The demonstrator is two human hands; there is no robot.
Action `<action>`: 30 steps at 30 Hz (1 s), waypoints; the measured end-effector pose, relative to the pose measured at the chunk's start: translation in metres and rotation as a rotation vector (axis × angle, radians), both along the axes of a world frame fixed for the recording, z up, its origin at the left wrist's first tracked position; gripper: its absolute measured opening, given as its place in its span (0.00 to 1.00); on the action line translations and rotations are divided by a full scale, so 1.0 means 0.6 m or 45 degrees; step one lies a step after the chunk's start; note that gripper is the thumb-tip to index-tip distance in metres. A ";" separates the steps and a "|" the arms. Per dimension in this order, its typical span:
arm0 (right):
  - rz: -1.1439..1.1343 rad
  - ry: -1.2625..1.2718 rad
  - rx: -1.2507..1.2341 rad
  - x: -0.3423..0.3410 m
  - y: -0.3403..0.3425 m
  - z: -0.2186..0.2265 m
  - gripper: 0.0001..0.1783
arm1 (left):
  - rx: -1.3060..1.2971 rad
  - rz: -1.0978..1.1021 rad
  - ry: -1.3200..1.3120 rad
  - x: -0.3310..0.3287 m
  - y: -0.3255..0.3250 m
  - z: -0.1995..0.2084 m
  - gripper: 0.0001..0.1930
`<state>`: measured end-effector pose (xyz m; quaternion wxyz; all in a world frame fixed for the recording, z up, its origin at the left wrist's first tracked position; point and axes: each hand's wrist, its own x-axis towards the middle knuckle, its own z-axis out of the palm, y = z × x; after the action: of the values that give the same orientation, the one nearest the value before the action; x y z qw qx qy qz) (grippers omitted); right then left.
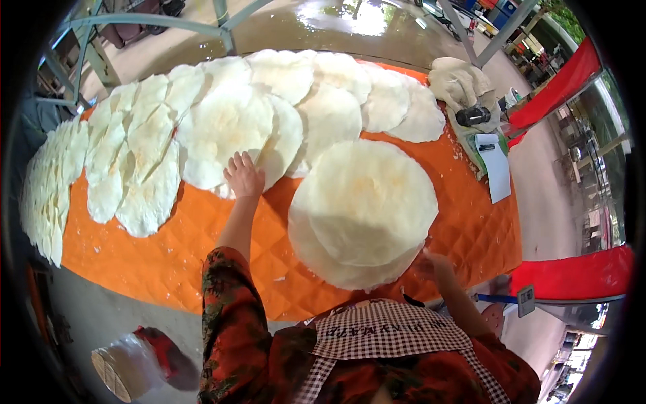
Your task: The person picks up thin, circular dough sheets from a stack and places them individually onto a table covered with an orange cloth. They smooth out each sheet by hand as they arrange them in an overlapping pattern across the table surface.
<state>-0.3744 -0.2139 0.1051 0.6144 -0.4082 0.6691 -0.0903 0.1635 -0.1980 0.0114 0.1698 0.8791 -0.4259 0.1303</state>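
My left hand (245, 176) lies with fingers spread on the near edge of a large, thin, round flatbread (225, 124), pale cream with faint browned patches. It is not gripping the bread. My right hand (434, 264) is at the lower right rim of a pile of similar round flatbreads (367, 202) in front of me. Its fingers are smeared and partly hidden, so whether they hold that rim I cannot tell. The top bread of the pile sits off-centre, leaving a lower one showing along the near side.
Overlapping flatbreads (145, 148) cover the far and left parts of an orange quilted cloth (182, 262). At the right edge lie a crumpled beige cloth (461, 81), a black cylindrical object (473, 116) and white paper (496, 172). A plastic-wrapped roll (124, 367) is on the floor at lower left.
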 end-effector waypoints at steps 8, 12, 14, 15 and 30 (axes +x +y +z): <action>-0.367 -0.078 -0.220 -0.089 0.028 -0.008 0.14 | 0.442 -0.153 -0.211 0.072 -0.061 0.023 0.11; -0.391 -0.056 -0.178 -0.070 0.021 -0.025 0.15 | 0.377 -0.431 -0.152 -0.014 -0.070 0.028 0.08; -0.309 -0.124 -0.162 -0.062 0.016 -0.035 0.15 | 0.495 -0.506 -0.102 -0.064 -0.065 0.033 0.12; -0.242 -0.112 -0.195 -0.059 0.014 -0.041 0.15 | 0.394 -0.443 -0.227 -0.077 -0.053 0.027 0.16; 0.134 -0.105 -0.380 -0.078 0.060 -0.010 0.11 | 0.136 -0.432 -0.481 -0.021 -0.136 0.294 0.08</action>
<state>-0.4214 -0.1781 0.0991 0.5779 -0.5253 0.6001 -0.1731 0.1509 -0.2794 0.1880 0.0602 0.7628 -0.5977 0.2391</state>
